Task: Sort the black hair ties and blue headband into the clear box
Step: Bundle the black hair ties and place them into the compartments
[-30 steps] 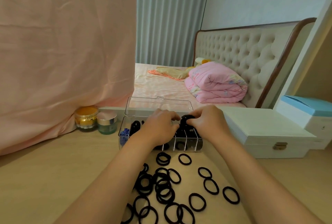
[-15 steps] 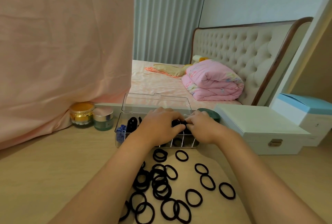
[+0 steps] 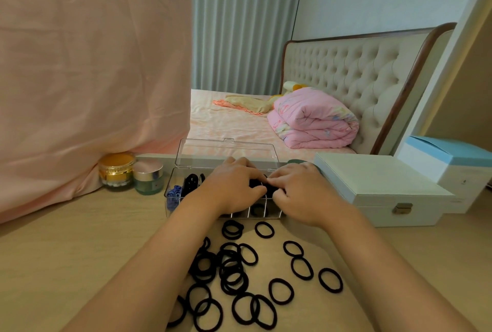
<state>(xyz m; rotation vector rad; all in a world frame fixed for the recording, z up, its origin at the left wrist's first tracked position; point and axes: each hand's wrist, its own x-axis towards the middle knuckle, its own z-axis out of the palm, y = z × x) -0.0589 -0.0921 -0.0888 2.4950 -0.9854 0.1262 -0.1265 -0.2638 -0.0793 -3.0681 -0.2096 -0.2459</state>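
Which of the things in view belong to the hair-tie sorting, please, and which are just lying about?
For the job: clear box, blue headband, black hair ties, left hand, right hand.
Lying about: gold jar, green jar, white case, blue-lidded box, pink quilt.

Ties point(image 3: 259, 184) are pinched by the left hand point(image 3: 234, 187) and right hand point(image 3: 300, 193) over the open box point(image 3: 226, 154). A headband point(image 3: 174, 193) is seen in its leftmost compartment; loose ties point(image 3: 281, 291) are scattered on the table point(image 3: 80, 251).
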